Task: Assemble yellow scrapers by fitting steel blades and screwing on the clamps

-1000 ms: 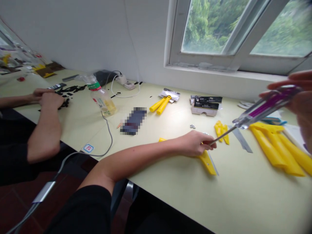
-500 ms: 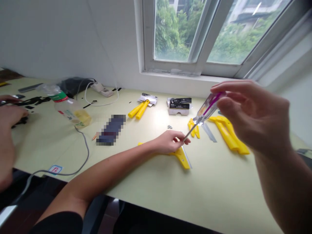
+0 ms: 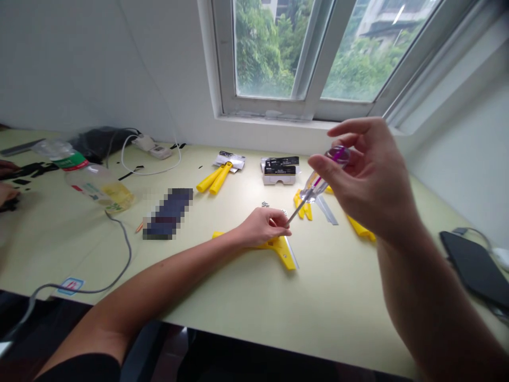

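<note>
screwdriver [image 3: 313, 190]: clear-and-purple handle, held slanted, tip hidden
scraper [image 3: 287, 255]: yellow, laid on table [image 3: 318, 302], partly covered

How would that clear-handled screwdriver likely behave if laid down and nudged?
The screwdriver would probably prove rigid: its shaft looks straight and metallic. It may feel handle-heavy, the handle being far thicker than the shaft. The handle's rounded end suggests it might roll.

Green-labelled bottle [image 3: 91, 179], grey cable [image 3: 129, 249] near its base, dark phone [image 3: 477, 270] at right, trees [image 3: 258, 58] beyond a window [image 3: 312, 63]
</note>
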Tool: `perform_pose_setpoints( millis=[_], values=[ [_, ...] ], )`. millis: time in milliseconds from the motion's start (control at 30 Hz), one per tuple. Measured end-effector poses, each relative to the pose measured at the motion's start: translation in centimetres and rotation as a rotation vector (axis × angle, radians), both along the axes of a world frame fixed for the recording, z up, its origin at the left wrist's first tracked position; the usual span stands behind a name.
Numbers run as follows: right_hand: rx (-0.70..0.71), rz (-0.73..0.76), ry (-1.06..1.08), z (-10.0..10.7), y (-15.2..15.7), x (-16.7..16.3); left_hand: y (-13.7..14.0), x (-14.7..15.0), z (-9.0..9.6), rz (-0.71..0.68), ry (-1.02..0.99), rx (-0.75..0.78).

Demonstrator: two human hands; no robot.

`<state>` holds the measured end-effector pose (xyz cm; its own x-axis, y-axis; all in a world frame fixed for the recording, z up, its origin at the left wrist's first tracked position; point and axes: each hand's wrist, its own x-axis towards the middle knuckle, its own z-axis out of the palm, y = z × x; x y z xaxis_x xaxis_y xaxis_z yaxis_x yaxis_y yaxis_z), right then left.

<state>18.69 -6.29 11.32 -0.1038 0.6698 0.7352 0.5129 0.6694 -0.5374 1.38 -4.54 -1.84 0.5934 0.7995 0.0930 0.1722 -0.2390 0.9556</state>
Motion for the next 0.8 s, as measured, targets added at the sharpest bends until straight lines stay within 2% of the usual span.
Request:
perform_pose_setpoints(
  millis=[100, 200, 333, 433, 567, 667, 800],
  values=[
    [-0.047, 0.147, 0.038, 0.2, -0.4, 0.1, -0.2, -0.1, 0.6, -0.047, 0.018, 0.046],
    [-0.114, 0.163, 0.005, 0.2, -0.6, 0.2, -0.3, -0.1, 0.9, -0.044, 0.003, 0.081],
    [-0.093, 0.169, 0.043, -0.4, -0.3, 0.3, -0.4, -0.2, 1.0, 0.107, -0.061, 0.17],
    [-0.099, 0.2, 0.051, -0.6, -0.2, 0.7, -0.9, -0.9, 1.5, 0.206, 0.059, 0.351],
    [-0.153, 0.242, 0.0, -0.3, -0.3, 1.8, -2.3, -2.5, 2.5, 0.023, 0.492, 0.641],
    [-0.182, 0.295, -0.018, -0.1, -0.3, 2.4, -2.9, -3.3, 2.5, -0.093, 0.646, 0.628],
    [-0.197, 0.33, 0.023, 0.4, -0.6, 2.8, -2.7, -3.2, 1.6, -0.139, 0.679, 0.56]
  ],
)
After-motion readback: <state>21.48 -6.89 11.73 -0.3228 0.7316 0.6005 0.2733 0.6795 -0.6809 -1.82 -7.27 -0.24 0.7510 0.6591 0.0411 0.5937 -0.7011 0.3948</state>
